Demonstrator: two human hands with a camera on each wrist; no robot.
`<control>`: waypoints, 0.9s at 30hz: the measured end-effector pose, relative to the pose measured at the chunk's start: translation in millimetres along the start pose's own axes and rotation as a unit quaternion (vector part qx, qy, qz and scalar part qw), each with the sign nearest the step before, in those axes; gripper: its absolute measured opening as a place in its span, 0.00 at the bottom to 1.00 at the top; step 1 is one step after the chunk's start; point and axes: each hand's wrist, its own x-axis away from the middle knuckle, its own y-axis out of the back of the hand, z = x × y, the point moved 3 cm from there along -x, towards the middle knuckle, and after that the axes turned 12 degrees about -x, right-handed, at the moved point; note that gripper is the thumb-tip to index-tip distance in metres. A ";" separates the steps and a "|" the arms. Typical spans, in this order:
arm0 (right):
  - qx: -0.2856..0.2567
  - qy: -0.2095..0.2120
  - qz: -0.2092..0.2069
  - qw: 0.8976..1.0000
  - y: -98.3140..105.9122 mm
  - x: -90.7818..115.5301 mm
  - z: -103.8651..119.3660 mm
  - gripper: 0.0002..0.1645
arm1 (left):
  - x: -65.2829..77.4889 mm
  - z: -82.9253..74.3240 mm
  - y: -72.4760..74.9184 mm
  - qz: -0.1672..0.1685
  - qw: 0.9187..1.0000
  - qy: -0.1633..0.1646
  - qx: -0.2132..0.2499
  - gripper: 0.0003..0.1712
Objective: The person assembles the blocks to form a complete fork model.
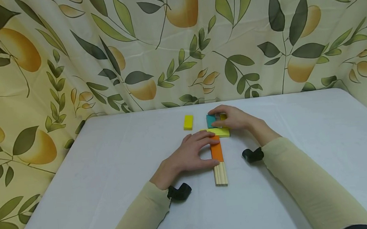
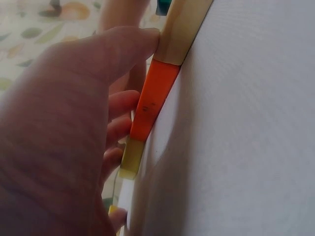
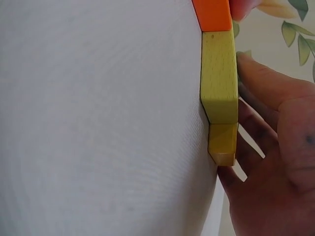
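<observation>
A line of wooden blocks lies flat on the table. A plain wood block (image 1: 220, 174) is nearest, an orange block (image 1: 217, 152) adjoins its far end, and a yellow-green block (image 1: 223, 132) lies crosswise beyond. My left hand (image 1: 193, 153) rests along the left side, thumb tip by the joint of plain wood and orange, loosely extended fingers over the orange block's far end. Beyond the crosswise block, my right hand (image 1: 235, 117) pinches a teal block (image 1: 210, 121) between thumb and index finger. A darker yellow block (image 3: 222, 138), partly hidden by that hand, stands right of the teal one.
A loose yellow block (image 1: 188, 122) lies left of the teal one, near the table's far edge. Behind the white-covered table (image 1: 79, 194) hangs a curtain (image 1: 179, 64) printed with fruit and leaves. Black wrist cameras (image 1: 180, 192) jut from both sleeves.
</observation>
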 end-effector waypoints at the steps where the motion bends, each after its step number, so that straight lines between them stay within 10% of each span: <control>1: 0.001 -0.001 0.000 1.000 0.1 0.2 0.0 0.30 | -0.1 -0.2 0.2 0.000 1.000 0.000 -0.001 0.37; 27: -0.003 -0.012 0.002 1.000 -1.5 1.8 -0.1 0.30 | -0.5 -0.8 0.1 0.012 1.000 0.005 -0.003 0.37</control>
